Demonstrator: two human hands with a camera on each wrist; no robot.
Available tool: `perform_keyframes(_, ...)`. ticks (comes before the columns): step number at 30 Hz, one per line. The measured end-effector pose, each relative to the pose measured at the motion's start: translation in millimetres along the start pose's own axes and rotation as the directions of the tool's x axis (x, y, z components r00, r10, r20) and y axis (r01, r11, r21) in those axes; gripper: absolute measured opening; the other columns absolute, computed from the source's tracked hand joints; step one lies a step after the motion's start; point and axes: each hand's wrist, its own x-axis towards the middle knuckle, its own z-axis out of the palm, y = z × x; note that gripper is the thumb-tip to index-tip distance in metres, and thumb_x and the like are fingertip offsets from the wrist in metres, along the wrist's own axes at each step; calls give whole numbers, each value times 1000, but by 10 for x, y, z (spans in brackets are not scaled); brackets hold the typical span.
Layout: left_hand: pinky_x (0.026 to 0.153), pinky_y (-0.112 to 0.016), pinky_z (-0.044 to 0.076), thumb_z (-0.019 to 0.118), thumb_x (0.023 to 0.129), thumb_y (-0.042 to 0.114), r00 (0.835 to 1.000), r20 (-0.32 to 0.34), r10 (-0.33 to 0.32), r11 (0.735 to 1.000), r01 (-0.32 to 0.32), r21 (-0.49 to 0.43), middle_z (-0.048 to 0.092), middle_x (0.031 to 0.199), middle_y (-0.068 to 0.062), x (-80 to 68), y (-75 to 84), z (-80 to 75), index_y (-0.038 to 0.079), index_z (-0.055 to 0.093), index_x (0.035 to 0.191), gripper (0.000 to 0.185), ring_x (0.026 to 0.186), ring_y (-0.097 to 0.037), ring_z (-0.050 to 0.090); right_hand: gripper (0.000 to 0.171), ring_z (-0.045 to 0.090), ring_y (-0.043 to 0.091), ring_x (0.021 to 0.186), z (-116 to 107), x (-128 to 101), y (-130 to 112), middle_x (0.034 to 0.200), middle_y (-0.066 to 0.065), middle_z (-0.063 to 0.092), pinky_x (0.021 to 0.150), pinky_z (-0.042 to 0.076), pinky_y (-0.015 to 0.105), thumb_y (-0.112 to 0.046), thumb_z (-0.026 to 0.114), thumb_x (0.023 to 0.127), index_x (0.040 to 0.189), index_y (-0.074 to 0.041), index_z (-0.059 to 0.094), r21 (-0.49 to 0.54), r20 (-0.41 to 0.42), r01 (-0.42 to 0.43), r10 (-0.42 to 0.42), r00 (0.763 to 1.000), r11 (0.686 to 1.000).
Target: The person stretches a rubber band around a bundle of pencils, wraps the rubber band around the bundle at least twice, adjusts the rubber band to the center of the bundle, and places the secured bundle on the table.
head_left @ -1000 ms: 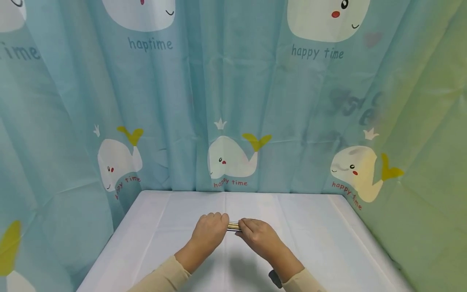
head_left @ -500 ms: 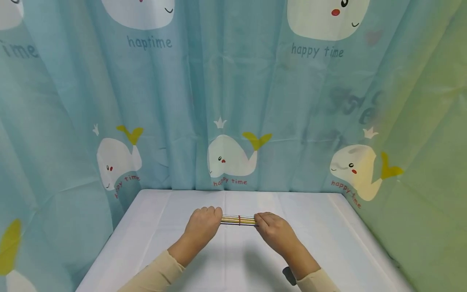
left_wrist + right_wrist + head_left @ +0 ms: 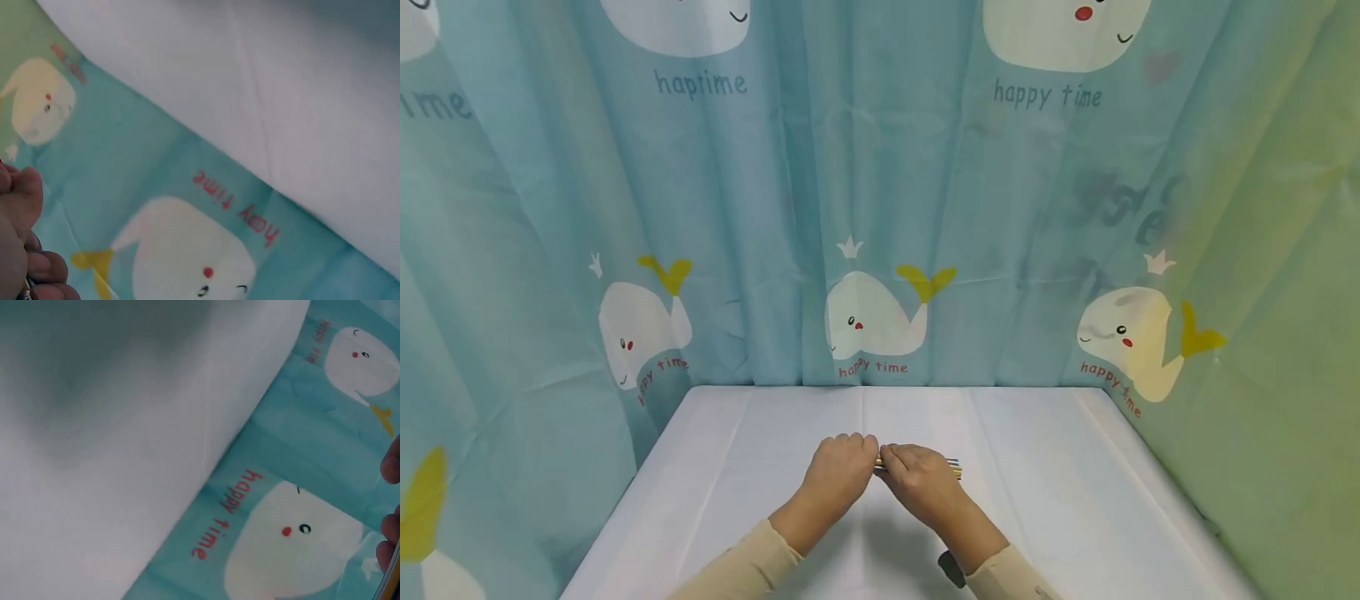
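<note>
Head view: left hand (image 3: 838,468) and right hand (image 3: 921,481) are meeting knuckle to knuckle just above the white desk (image 3: 1060,492), each grip curling closed round a bundle of thin coloured sticks (image 3: 953,468) that is lying level between them, one end poking out past the right hand. Left wrist view: fingertips (image 3: 47,265) are curling at the lower left edge before the whale-print curtain (image 3: 187,250). Right wrist view: fingertips (image 3: 390,469) are showing at the right edge, the stick ends (image 3: 390,581) just below them.

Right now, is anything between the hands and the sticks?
No. Both hands already grip the sticks. The left hand and right hand sit side by side, nearly touching, above the table. Only a short bit of the sticks pokes out past the right hand.
</note>
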Motion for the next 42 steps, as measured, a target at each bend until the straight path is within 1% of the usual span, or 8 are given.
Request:
perform_keyframes(6,39,-27,32,76,78,10,997,28,-67,998,67,0,45,57,-2,-62,-221,-13,11,47,71,29,44,-14,42,45,71,21,86,-57,-78,161,97,12,72,76,55,29,-22,87,69,103,2,71,28,29,-82,81,996,996)
perform_keyframes(11,38,-25,26,75,77,7,997,53,-57,998,56,8,38,54,-1,-115,-327,-63,12,42,68,35,43,-11,34,33,70,18,79,-124,-164,278,90,8,72,74,55,29,-13,85,70,96,1,71,-27,75,-32,34,997,999)
perform_keyframes(20,38,-25,28,58,87,12,999,50,22,999,-23,22,39,55,1,-129,-161,-43,13,43,70,22,44,-11,38,28,67,12,66,-27,-75,137,78,1,71,65,54,23,-13,85,65,85,-3,70,11,-7,54,-53,999,999)
perform_keyframes(24,38,-24,25,57,88,13,998,44,41,999,-42,2,38,55,2,-135,-70,-32,14,44,70,22,44,-9,34,29,69,12,71,2,-23,21,84,3,72,69,54,22,-14,86,67,89,-3,71,39,-11,66,-66,998,997)
perform_keyframes(26,38,-24,25,64,85,14,998,41,46,999,-46,-2,38,56,2,-124,-45,-33,14,45,70,24,45,-9,33,31,70,13,76,-4,-3,-13,88,4,73,71,54,23,-17,87,69,92,-2,72,51,-8,57,-57,998,997)
perform_keyframes(32,39,-24,28,63,82,9,999,30,18,1000,-18,16,40,56,0,-133,-140,-49,12,46,72,20,45,-11,36,45,71,16,78,-50,-122,77,94,8,73,69,55,26,-31,86,70,100,0,72,23,33,-39,38,999,999)
perform_keyframes(36,42,-24,27,68,82,7,999,35,33,998,-35,47,40,58,0,-157,-221,-69,12,47,74,22,47,-11,35,45,70,12,71,-79,-220,183,87,3,73,63,54,23,-39,78,76,102,-3,73,25,59,-41,39,997,999)
perform_keyframes(42,43,-23,24,83,74,39,998,-4,66,997,-66,35,40,60,1,-163,-263,-55,11,49,77,44,47,-11,35,43,55,3,57,-94,-264,279,76,-6,64,56,48,16,-40,68,87,113,-5,70,71,109,-4,-4,994,997)
